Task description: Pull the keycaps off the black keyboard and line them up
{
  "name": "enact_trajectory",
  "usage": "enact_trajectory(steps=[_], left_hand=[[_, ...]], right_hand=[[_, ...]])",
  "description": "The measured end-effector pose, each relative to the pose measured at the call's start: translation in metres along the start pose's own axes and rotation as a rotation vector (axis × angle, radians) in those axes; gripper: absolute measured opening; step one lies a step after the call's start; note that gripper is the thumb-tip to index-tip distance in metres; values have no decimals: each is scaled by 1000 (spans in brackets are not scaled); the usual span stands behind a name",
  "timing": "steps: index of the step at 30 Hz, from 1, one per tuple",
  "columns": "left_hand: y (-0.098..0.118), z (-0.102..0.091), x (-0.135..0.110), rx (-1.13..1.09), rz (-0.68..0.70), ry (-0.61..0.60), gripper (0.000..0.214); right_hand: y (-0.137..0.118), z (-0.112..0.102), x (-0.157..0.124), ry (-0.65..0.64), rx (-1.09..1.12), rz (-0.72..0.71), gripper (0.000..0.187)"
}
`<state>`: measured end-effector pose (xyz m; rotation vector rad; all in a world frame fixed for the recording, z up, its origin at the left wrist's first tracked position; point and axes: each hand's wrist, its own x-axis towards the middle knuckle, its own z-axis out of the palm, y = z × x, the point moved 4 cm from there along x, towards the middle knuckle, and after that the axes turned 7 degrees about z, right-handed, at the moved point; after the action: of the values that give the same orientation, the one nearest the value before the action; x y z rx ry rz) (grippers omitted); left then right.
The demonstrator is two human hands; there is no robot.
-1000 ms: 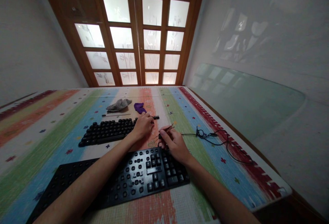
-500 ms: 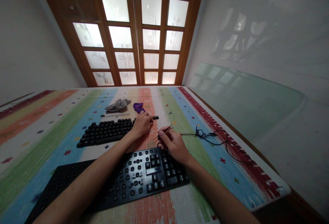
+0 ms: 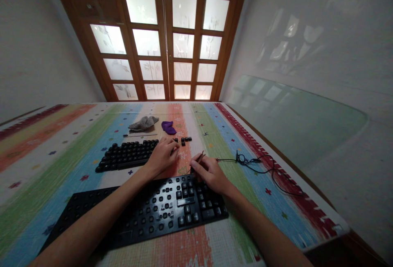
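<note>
My left hand point(image 3: 163, 155) is just above the tablecloth, its fingers loosely bent and slightly apart, with nothing visible in them. Several loose black keycaps point(image 3: 183, 143) lie just beyond its fingertips. To its left stand rows of removed keycaps point(image 3: 125, 155), their right end hidden by the hand. My right hand point(image 3: 210, 172) is closed round a thin dark tool, apparently a keycap puller point(image 3: 200, 157), above the top edge of a black keyboard point(image 3: 156, 209). Bare switches show across most of the keyboard, while keycaps remain on its right side. My left forearm covers part of it.
A grey cloth point(image 3: 143, 123) and a purple cloth-like piece point(image 3: 168, 127) lie behind the keycaps, near a thin stick point(image 3: 141, 136). The black cable point(image 3: 256, 164) coils to the right on the striped tablecloth point(image 3: 101, 136). A wall borders the table's right side.
My left hand has drawn back towards me from the loose keycaps, and more of them now show. My right hand stays by the keyboard with the tool. The view has shifted slightly.
</note>
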<state>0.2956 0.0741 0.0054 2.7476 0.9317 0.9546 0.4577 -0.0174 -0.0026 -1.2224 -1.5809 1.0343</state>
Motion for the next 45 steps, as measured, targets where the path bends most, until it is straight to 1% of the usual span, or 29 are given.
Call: enact_trajectory(steps=[2, 5, 7, 10, 13, 19, 23, 25, 29, 32, 37, 42, 43, 45], left_hand=[[8, -6, -14, -39, 2, -15, 19], [23, -9, -35, -95, 37, -104, 26], [31, -11, -49, -128, 45, -124, 27], [39, -9, -63, -164, 51, -131, 27], [42, -4, -72, -193, 57, -116, 23], [43, 1, -74, -238, 51, -81, 21], [42, 0, -74, -259, 38, -83, 21], [42, 1, -75, -266, 31, -89, 22], [42, 1, -75, -274, 26, -83, 22], [42, 1, -75, -272, 26, -80, 21], [41, 1, -75, -273, 27, -71, 19], [41, 1, -75, -269, 22, -66, 19], [41, 1, -75, -271, 23, -65, 19], [42, 1, -75, -275, 28, -66, 19]], right_hand=[[1, 0, 0, -23, -24, -12, 43], [4, 1, -1, -68, -34, -10, 42], [6, 2, -1, -92, -28, 0, 41], [6, 1, -2, -110, -14, 12, 39], [6, 2, -3, -125, -10, 19, 38], [4, 5, -5, -141, -45, 43, 38], [1, 11, -9, -189, -63, 36, 34], [-2, 15, -10, -207, -117, 1, 32], [-9, 18, -13, -206, -274, -104, 31], [-10, 15, -13, -207, -302, -125, 33], [-7, 7, -9, -172, -233, -53, 38], [-1, 12, -5, -187, -134, 28, 42], [1, 13, -3, -172, -135, 41, 42], [4, 12, 0, -98, -157, 61, 43]])
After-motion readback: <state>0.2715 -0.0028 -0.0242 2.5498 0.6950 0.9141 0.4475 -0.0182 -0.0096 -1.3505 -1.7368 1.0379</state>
